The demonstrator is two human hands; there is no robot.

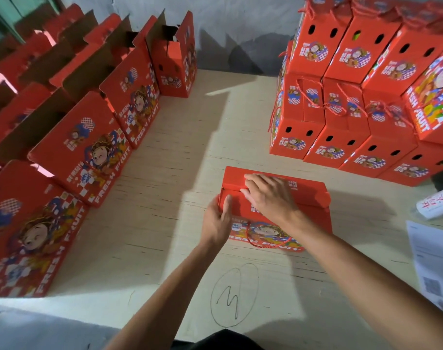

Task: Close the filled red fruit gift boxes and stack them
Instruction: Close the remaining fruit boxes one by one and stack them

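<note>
A red fruit gift box (306, 195) stands on the pale wooden table (180, 173) right in front of me, its top flaps folded down. My right hand (268, 195) lies flat on the top flaps with straight fingers, pressing them. My left hand (217, 221) holds the box's left end, thumb on the top edge. A red rope handle (268, 242) hangs over the box's printed front.
A row of open red boxes (89, 152) with raised flaps runs along the left side. A stack of closed boxes (354, 102), two layers high, fills the far right. Papers (432, 263) and a white bottle (435, 205) lie at the right edge.
</note>
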